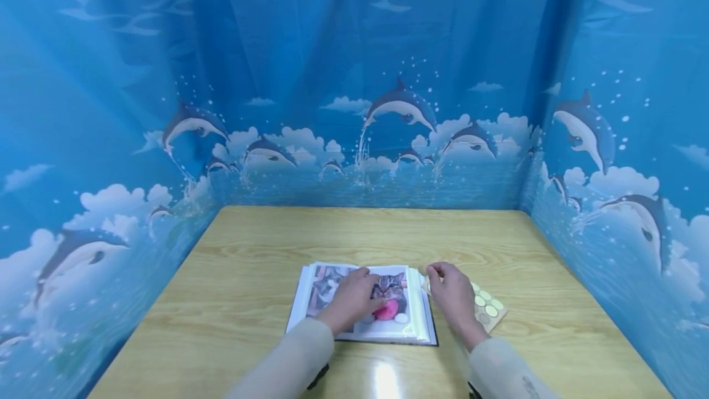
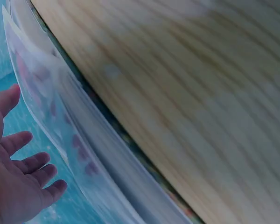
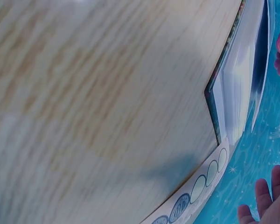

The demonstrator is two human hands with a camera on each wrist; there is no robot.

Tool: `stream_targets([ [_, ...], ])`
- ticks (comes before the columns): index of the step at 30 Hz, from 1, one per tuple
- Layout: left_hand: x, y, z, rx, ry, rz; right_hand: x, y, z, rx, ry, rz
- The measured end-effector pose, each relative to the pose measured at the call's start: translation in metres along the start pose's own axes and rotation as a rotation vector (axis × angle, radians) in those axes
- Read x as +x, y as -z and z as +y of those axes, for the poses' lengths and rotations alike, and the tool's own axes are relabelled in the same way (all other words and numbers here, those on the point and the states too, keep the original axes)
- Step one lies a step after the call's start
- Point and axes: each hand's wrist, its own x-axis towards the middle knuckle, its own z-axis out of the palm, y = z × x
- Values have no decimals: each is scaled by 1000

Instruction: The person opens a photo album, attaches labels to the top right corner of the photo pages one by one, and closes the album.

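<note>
A photo album point(image 1: 301, 300) lies spread on the wooden table, with cat pictures on both pages. Over its middle is my left hand point(image 1: 352, 297), fingertips at the right page's tabby cat photo point(image 1: 390, 288). The fingers of that hand point(image 2: 23, 172) look loosely spread in the left wrist view. Just right of the album is my right hand point(image 1: 455, 297), thumb and forefinger together on what looks like a small round sticker point(image 1: 423, 269), faint and partly hidden. Below this hand point(image 3: 270, 200) lies a sheet of round stickers point(image 1: 492, 308), partly covered by it.
The wooden table point(image 1: 244, 288) extends around the album on all sides. A blue curtain point(image 1: 310, 79) printed with dolphins stands behind it and along both sides. The album's thick page stack point(image 3: 235, 88) overhangs near the sticker sheet's end point(image 3: 211, 173).
</note>
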Motion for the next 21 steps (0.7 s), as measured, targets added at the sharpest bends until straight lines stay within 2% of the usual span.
stream_targets([
  [2, -3, 2, -7, 5, 17, 4, 0, -2, -2, 5, 7, -2],
  [9, -13, 9, -31, 44, 3, 41, -1, -10, -10, -6, 28, -28],
  [17, -30, 7, -57, 51, 29, 18, -1, -22, -18, -27, 66, -29],
  [21, -39, 8, -65, 33, 14, 19, -1, -29, -23, -21, 93, -24],
])
